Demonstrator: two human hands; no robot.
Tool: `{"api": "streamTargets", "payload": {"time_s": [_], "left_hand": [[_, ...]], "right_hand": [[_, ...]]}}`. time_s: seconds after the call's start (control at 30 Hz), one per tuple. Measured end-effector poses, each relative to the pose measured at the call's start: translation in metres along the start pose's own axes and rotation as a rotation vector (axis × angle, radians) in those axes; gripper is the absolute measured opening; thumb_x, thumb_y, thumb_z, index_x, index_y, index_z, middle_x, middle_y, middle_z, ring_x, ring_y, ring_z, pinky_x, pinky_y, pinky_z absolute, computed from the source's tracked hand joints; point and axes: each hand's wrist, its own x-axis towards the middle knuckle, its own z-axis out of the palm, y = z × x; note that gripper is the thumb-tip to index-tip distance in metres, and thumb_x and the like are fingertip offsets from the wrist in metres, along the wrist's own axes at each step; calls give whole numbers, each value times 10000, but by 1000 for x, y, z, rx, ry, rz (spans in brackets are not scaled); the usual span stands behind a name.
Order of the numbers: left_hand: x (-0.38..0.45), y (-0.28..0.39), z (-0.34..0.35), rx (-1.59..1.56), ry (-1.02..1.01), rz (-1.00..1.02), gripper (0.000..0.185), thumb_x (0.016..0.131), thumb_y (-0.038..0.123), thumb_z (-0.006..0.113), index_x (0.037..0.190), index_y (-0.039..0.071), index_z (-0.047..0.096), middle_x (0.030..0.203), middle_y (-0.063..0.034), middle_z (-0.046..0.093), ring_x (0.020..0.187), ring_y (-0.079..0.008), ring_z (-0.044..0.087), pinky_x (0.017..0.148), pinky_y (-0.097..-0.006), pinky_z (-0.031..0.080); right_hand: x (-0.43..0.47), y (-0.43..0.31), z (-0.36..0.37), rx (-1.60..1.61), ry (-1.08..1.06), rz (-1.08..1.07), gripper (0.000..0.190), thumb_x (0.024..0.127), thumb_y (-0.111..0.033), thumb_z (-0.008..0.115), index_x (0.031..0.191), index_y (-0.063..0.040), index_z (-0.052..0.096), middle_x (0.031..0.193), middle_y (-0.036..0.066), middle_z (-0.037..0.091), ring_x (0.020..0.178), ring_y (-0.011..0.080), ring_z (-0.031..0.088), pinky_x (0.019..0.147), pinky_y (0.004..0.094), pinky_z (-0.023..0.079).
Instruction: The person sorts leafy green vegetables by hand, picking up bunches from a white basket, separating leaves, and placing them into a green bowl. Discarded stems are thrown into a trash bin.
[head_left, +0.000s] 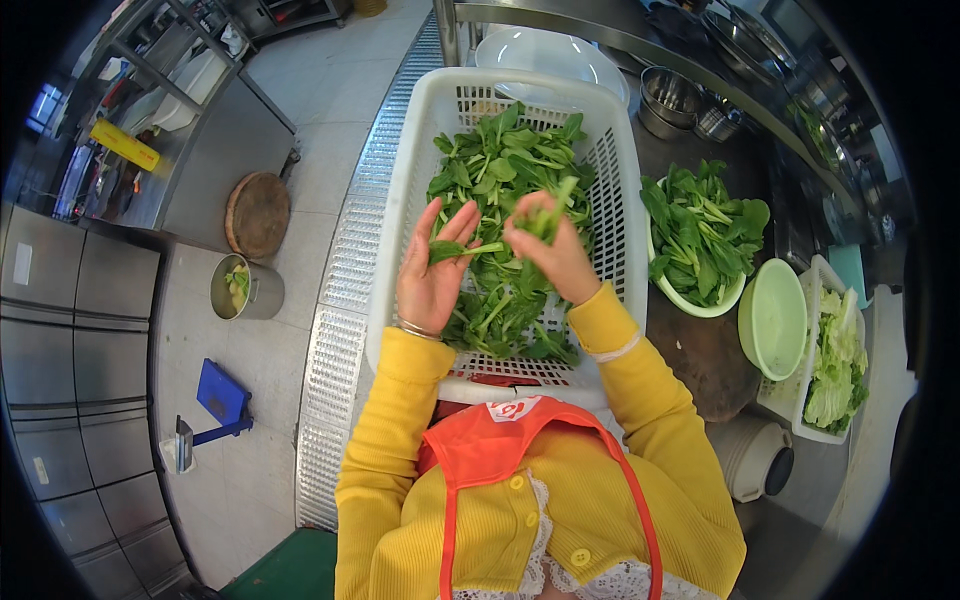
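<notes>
A white perforated plastic basket (621, 172) stands before me with loose leafy greens (499, 169) spread inside. My left hand (435, 274) is over its left side, palm turned up and fingers loosely spread. One green leaf with its stem (472, 249) lies across that palm and fingers, held only lightly. Over the middle of the basket, my right hand (555, 251) pinches a small bunch of green stems (559, 206). The bunch is blurred, and the fingers partly hide it. Below both hands, more greens cover much of the basket's bottom.
To the right stand a bowl of leafy greens (705, 232), a pale green plastic bowl (772, 319) and a white basket of lettuce (832, 360). A steel shelf rail (600, 22) crosses beyond the basket. On the left floor are a metal pot (262, 289) and a blue platform scale (223, 391).
</notes>
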Motion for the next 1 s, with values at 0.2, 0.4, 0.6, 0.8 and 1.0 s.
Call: {"api": "streamTargets", "payload": {"time_s": [0.2,0.4,0.6,0.8,1.0], "left_hand": [[-5,-8,3,195,1,-198,676,912,541,329,1406,99,199,1385,-193,323,1231,-278,380,992,-416,340],[-2,-6,-7,325,162,-29,622,911,512,390,1348,84,281,1247,-166,448,1149,-268,452,962,-411,376],[0,1,-18,166,278,-23,478,926,409,439,1224,36,406,1155,-157,508,1108,-274,478,935,-401,398],[-3,4,-27,69,388,27,389,918,342,476,1154,34,452,1045,-127,538,975,-236,523,877,-371,427],[-3,2,-33,-14,424,23,307,910,289,495,1084,36,485,954,-98,559,884,-208,539,819,-340,449]], "right_hand": [[-5,24,13,-519,-134,-198,322,724,-120,676,1002,6,570,931,156,579,891,306,588,767,341,462],[-1,36,-32,-301,-93,359,300,765,-132,671,947,35,500,814,96,605,739,195,588,691,341,469],[-42,83,-14,-1423,-842,778,404,727,-188,694,1059,-5,554,988,159,631,933,322,610,782,400,501],[-19,81,-23,-1358,-712,727,368,737,-65,592,1092,-9,518,972,174,610,881,318,611,737,389,495],[-10,77,-38,-946,-515,363,416,718,-85,634,1102,11,506,960,204,589,863,357,575,771,408,459]]}}
